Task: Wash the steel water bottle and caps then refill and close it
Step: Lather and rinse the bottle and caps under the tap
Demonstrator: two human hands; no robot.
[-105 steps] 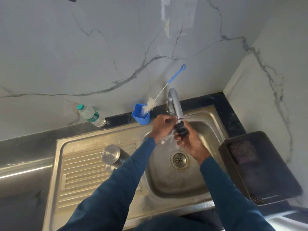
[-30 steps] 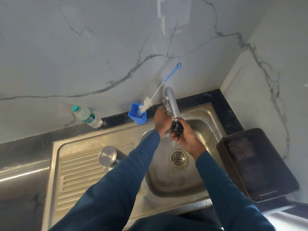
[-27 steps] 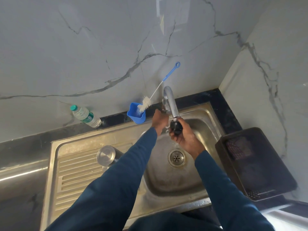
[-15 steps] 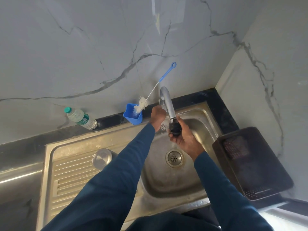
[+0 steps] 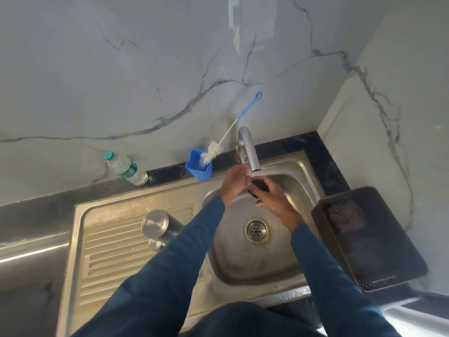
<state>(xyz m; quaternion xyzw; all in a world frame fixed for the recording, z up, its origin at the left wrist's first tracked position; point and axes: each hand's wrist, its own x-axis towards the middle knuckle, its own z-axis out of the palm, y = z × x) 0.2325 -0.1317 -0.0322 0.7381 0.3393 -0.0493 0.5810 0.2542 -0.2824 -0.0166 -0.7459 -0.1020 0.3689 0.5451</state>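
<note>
Gripping a black cap (image 5: pixel 258 187) under the tap (image 5: pixel 250 152), the right hand (image 5: pixel 273 199) curls round it; left hand (image 5: pixel 234 182) touches it, fingers relaxed, over the sink's (image 5: pixel 308 181) far edge.

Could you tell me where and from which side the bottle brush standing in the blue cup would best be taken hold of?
Grip the bottle brush by its blue plastic handle, probably just below the ring at the top. The bristle end sits in the blue cup and the thin wire shaft leans up and right against the marble wall, so come from the front and above, over the tap, and lift along the shaft's slant.
</note>
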